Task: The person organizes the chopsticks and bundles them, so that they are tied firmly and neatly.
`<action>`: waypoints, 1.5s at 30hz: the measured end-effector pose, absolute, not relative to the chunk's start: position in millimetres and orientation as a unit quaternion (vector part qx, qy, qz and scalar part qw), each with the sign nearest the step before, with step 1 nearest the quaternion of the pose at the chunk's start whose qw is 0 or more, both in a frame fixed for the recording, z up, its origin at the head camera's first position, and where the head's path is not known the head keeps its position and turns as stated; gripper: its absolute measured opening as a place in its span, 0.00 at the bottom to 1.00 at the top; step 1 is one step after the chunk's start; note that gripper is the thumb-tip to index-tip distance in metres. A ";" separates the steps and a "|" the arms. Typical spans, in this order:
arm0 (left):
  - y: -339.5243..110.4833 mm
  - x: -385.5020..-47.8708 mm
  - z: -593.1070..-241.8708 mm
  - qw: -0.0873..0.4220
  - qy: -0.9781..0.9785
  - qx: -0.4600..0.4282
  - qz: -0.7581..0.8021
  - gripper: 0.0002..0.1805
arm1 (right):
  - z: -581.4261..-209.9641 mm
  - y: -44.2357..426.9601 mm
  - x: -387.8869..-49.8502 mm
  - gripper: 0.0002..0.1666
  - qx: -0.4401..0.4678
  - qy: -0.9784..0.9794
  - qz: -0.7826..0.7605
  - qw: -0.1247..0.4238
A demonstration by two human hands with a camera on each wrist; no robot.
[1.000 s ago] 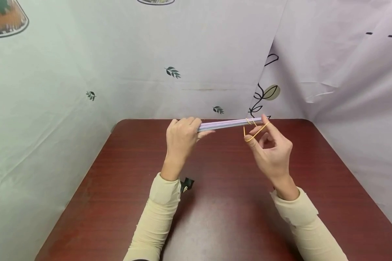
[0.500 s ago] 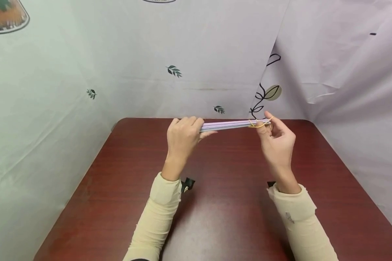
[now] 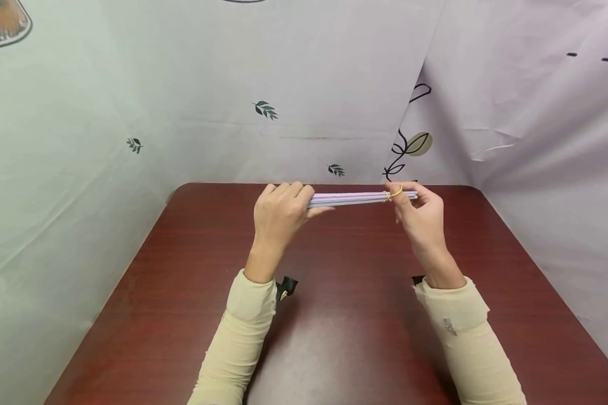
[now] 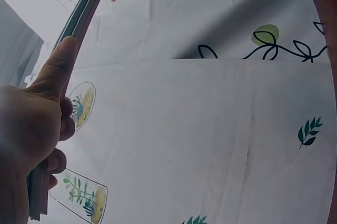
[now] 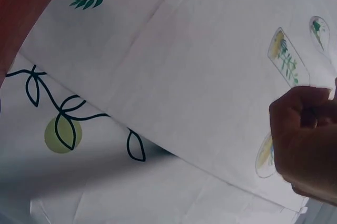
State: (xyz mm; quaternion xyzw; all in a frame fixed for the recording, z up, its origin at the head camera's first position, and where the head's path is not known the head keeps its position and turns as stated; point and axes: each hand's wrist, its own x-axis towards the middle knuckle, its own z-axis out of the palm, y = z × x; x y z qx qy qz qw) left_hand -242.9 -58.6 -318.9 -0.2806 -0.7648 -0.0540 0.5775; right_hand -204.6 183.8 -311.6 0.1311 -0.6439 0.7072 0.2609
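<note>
My left hand (image 3: 281, 214) grips the left part of a bundle of thin lilac and pale blue sticks (image 3: 347, 198), held level above the table. In the left wrist view its thumb lies along the bundle (image 4: 79, 19) and the fingers curl around it. A yellow rubber band (image 3: 387, 196) is wound around the bundle near the right end. My right hand (image 3: 425, 222) pinches a loop of that band between thumb and fingers at this end. In the right wrist view only part of the right hand (image 5: 308, 140) shows, and the bundle is hidden.
Below the hands is a dark red-brown table (image 3: 334, 337). Pale printed cloth (image 3: 208, 95) hangs behind it and along both sides. A small black piece (image 3: 286, 287) shows by the left sleeve, another (image 3: 418, 279) by the right sleeve.
The right hand's stretched rubber-band loop has been brought over the bundle's right end and is now small and close to the sticks. The left hand keeps its grip almost in place.
</note>
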 end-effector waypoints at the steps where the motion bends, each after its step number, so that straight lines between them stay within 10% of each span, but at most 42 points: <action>1: -58.7 -242.4 -319.0 0.575 -0.766 -0.282 -0.054 0.32 | -311.9 184.3 -204.5 0.05 0.137 -0.643 0.710 0.253; 32: -57.9 -237.1 -321.5 0.554 -0.776 -0.292 -0.074 0.32 | -313.7 203.3 -201.0 0.18 0.235 -0.581 0.773 0.098; 45: -61.1 -237.8 -318.1 0.553 -0.773 -0.302 -0.072 0.31 | -308.4 230.5 -198.9 0.15 0.271 -0.666 0.664 0.203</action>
